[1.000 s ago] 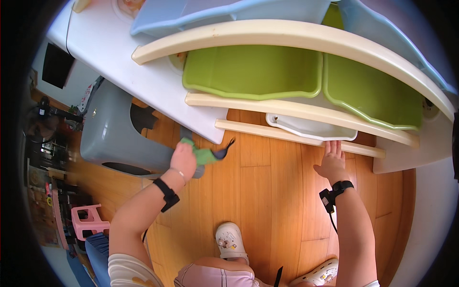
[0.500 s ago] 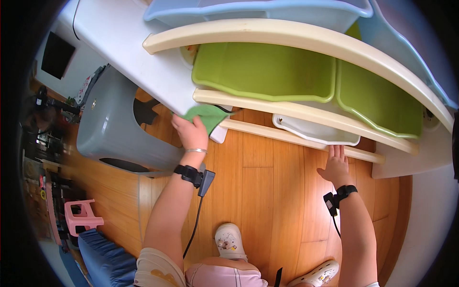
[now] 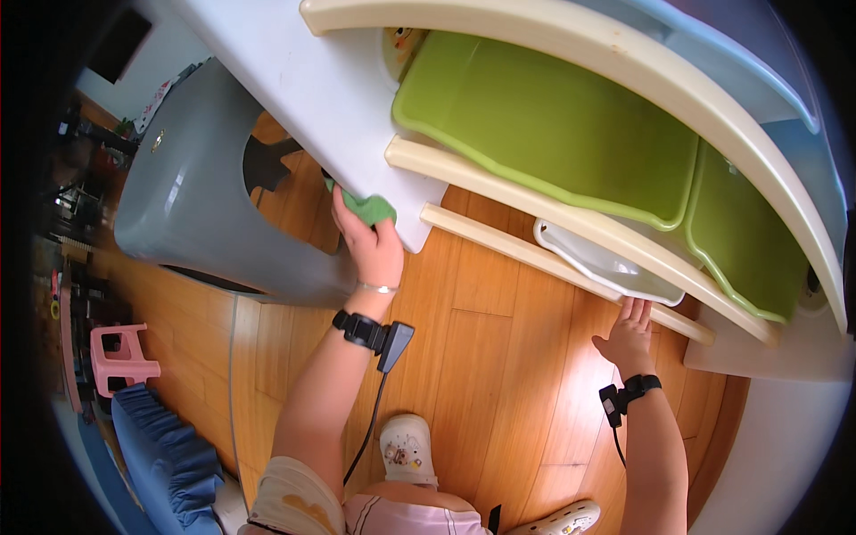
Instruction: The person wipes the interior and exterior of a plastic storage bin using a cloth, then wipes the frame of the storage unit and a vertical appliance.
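My left hand [image 3: 372,257] is closed round a bunched green cloth [image 3: 374,210], which it presses to the lower end of the white side panel [image 3: 308,107] of a storage rack. Part of the cloth is hidden behind my fingers. My right hand [image 3: 627,346] has its fingers stretched out and its thumb apart. Its fingertips are at the front edge of a shallow white bin [image 3: 597,260], by the rack's cream lower bar [image 3: 517,252]. Just above that bin runs another cream bar [image 3: 535,201], with a wide green bin [image 3: 544,134] and a second green bin [image 3: 753,250] behind it.
Left of the rack stands a large grey plastic piece [image 3: 169,196] with cut-out openings. A pink stool [image 3: 125,361] and a blue ruffled cloth item [image 3: 169,455] are farther left on the wooden floor [image 3: 473,357]. Light blue bins [image 3: 731,62] sit higher on the rack.
My view has shifted, and the rack appears tilted more steeply. The cloth, spread out beyond my left hand before, is now bunched against the panel. My right hand stays at the white bin.
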Demonstrator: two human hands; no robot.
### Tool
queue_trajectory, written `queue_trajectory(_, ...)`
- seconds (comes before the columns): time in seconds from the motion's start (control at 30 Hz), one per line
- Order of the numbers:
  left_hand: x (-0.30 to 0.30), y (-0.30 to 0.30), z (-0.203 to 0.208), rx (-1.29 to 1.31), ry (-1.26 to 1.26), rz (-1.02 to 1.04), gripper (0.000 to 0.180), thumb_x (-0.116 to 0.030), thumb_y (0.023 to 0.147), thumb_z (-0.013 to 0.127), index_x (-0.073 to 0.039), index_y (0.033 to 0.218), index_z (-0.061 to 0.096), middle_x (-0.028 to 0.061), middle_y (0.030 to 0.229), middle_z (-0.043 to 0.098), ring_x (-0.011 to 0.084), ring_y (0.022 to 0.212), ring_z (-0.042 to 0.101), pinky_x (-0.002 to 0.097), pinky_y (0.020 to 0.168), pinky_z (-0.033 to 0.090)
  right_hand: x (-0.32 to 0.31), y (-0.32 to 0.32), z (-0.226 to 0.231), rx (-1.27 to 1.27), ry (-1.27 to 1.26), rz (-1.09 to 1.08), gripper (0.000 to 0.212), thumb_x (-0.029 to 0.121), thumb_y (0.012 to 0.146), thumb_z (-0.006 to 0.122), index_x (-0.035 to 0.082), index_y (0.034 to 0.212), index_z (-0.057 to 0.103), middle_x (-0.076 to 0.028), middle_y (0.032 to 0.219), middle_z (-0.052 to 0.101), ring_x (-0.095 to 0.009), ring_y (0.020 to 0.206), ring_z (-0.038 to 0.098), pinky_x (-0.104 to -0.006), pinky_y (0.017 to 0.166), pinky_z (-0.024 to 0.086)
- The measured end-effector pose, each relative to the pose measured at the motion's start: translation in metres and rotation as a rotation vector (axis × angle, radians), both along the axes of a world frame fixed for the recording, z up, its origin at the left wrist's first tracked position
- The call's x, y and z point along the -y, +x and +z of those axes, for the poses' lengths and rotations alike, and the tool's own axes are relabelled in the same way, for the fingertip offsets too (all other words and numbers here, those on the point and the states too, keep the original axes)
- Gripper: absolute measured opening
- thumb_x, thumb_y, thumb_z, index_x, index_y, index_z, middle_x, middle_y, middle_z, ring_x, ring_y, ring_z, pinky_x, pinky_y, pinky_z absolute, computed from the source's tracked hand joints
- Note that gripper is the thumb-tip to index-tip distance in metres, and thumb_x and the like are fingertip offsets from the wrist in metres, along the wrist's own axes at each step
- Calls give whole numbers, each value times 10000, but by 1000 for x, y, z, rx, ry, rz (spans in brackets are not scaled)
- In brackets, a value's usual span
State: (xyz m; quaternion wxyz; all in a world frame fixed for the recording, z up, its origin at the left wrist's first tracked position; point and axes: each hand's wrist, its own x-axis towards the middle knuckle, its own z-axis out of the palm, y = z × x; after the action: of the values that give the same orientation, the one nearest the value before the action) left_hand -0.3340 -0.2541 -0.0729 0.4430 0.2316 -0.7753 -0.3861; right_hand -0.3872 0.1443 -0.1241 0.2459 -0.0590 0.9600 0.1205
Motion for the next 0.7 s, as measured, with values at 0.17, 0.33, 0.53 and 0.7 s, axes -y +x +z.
queue_trajectory(0.17, 9, 6, -54, 111, 52, 17, 607, -129, 881, 575, 46, 1380, 278, 277, 1336, 368, 425, 1217, 394, 480, 1021, 342, 5, 1, -1, -20, -19, 18, 1236, 470, 680, 773, -25, 1488, -21, -230, 1552, 84, -394, 1445, 63, -457, 1127, 243)
queue_trajectory(0.33, 2, 10, -104, 484, 136, 33, 539, -139, 841, 611, 31, 1293, 370, 267, 1240, 469, 436, 1100, 520, 472, 895, 468, 7, -1, 6, 15, 25, 1, 1211, 486, 692, 767, -21, 1489, 9, -203, 1554, 85, -381, 1445, 70, -449, 1133, 238)
queue_trajectory(0.53, -7, 5, -134, 736, 296, 77, 511, -154, 866, 595, 33, 1291, 381, 245, 1269, 467, 418, 1100, 536, 470, 910, 475, 18, -2, 9, 72, 78, -51, 1238, 511, 684, 764, -13, 1489, -17, -199, 1556, 80, -373, 1450, 43, -432, 1141, 230)
queue_trajectory(0.7, -20, 2, -93, 342, 281, 142, 571, -130, 879, 578, 52, 1356, 323, 285, 1289, 425, 429, 1160, 480, 454, 960, 436, 16, -1, 11, 88, 51, -74, 1238, 503, 681, 770, 0, 1493, -17, -189, 1561, 76, -365, 1453, 41, -448, 1146, 217)
